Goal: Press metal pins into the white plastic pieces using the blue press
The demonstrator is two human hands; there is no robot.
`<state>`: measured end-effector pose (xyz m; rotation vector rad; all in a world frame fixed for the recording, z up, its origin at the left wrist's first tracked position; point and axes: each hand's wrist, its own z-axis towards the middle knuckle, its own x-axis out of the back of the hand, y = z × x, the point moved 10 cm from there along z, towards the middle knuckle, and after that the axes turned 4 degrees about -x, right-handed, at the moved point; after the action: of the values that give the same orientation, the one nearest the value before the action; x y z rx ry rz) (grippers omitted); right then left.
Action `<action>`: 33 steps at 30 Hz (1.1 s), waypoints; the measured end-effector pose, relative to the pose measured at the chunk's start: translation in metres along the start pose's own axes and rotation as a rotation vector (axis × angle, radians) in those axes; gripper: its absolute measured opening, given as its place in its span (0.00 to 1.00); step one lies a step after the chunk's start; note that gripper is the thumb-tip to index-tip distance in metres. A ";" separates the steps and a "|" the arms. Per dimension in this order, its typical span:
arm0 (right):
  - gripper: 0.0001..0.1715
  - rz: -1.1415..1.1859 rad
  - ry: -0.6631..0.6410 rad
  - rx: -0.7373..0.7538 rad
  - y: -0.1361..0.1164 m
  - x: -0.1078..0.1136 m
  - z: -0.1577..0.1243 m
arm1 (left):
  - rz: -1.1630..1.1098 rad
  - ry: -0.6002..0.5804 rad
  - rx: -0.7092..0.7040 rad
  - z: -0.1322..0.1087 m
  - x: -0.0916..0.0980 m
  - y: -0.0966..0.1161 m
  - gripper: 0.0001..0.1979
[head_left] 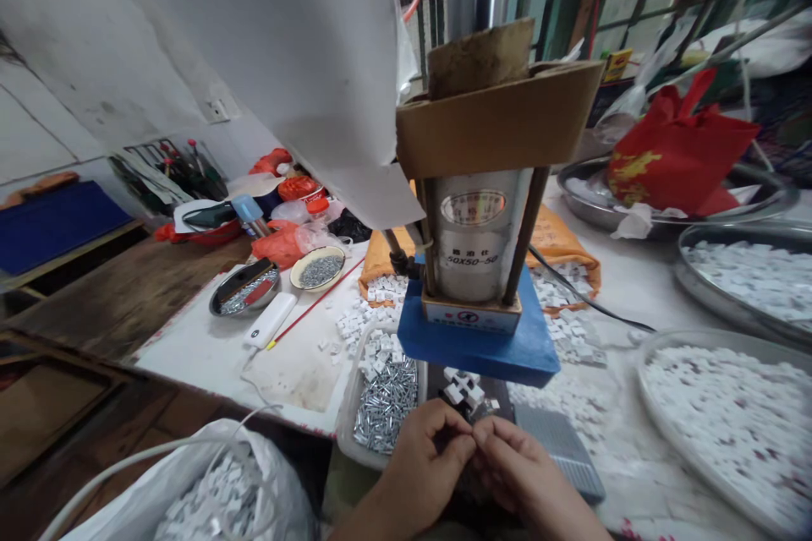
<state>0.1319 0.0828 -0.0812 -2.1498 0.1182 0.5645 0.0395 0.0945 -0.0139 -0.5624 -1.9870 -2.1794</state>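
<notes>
My left hand [426, 455] and my right hand [517, 461] meet in front of the press, fingertips pinched close together. Whatever lies between the fingers is too small and too covered to make out. Just beyond them sit several white plastic pieces [463, 389] at the base of the press. Above stands the blue press body [479, 351] with its pale cylinder [473, 262]. Left of my left hand is a clear plastic tub [348, 431] holding metal pins [386, 406] and some white pieces. A grey ridged block [558, 448] lies right of my right hand.
A round tray [647, 363] of white pieces stands at the right, with metal basins [685, 258] behind it. On the left are a bowl of pins [320, 269], a white power strip [271, 319] and a red stick [323, 297]. A white sack [279, 482] stands at lower left.
</notes>
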 end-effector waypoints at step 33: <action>0.23 -0.282 0.013 0.134 -0.034 0.013 -0.009 | 0.074 -0.014 -0.280 0.003 0.004 0.033 0.06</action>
<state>0.1566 0.0977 -0.0564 -1.9951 -0.1352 0.3676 0.0478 0.0945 0.0183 -0.6761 -1.6473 -2.4292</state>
